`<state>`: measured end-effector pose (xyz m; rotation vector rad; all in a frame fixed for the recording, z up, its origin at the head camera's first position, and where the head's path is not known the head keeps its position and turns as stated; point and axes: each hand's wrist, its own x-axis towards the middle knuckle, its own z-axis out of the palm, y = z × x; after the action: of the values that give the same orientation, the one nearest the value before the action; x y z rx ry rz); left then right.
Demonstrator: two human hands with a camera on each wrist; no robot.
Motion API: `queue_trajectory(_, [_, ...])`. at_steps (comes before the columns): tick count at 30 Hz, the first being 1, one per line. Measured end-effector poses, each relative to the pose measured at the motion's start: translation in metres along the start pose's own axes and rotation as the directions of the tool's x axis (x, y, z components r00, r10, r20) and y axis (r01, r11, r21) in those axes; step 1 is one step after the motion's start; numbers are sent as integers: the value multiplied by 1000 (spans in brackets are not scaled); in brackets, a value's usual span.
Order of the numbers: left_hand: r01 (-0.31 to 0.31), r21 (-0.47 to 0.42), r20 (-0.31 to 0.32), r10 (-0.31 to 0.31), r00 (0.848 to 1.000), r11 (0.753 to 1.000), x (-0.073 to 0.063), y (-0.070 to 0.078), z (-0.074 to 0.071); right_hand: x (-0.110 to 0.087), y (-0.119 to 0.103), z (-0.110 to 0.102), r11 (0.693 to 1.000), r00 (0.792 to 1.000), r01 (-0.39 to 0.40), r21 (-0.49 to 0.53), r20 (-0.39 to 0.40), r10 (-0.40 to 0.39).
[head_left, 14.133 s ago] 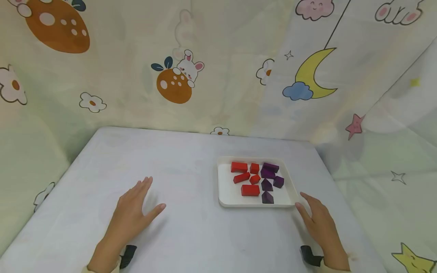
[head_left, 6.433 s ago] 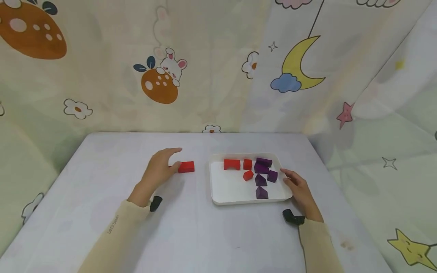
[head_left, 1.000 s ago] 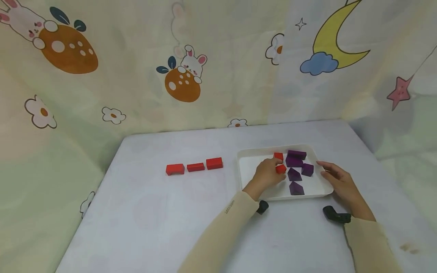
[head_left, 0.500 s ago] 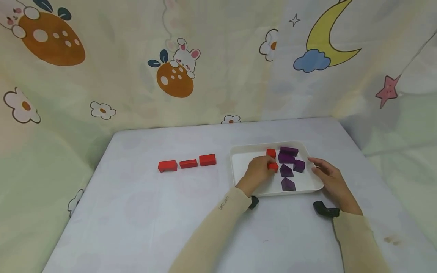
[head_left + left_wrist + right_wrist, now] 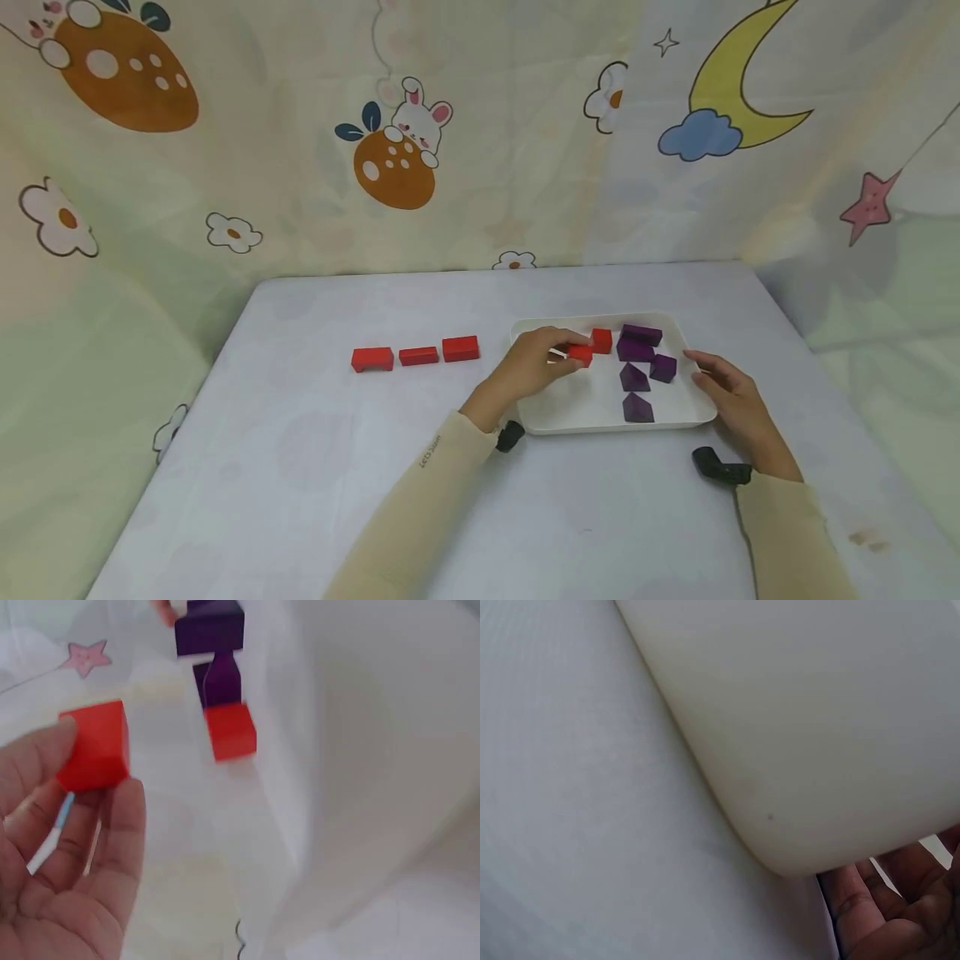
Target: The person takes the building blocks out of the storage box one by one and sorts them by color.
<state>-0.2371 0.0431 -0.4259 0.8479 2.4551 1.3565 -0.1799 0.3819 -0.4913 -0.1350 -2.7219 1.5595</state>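
Note:
My left hand (image 5: 531,362) pinches a small red block (image 5: 580,355) between thumb and fingers, over the left part of the white tray (image 5: 585,423). The left wrist view shows that red block (image 5: 97,746) close up, lifted apart from the others. Another red block (image 5: 602,340) stands near the tray's back rim. Purple blocks (image 5: 637,408) of several shapes fill the tray's middle and right. My right hand (image 5: 742,408) holds the tray's right rim with thumb and index finger; its other fingers (image 5: 855,904) are partly hidden by the tray wall in the right wrist view.
Left of the tray, three red blocks lie in a row on the white table (image 5: 315,467): an arch-like one (image 5: 372,358), a thin one (image 5: 418,356) and a thicker one (image 5: 461,348). A printed curtain (image 5: 495,192) hangs behind the table.
Half a second ago the left hand was at the red block beside the purple ones; it has since moved left with that block. The right hand stays at the rim. Earlier, three red blocks left the tray.

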Motion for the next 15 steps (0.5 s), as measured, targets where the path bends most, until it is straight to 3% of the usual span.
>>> queue_trajectory(9, [1,-70,-58,-5,998,998,-32,-23,-52,0,-2,2,1000,1000,-9,-3,-12,9])
queue_trajectory(15, [44,-73,-133,-54,990,996,-64,-43,-95,1,-3,4,1000,1000,-13,-19,-19,13])
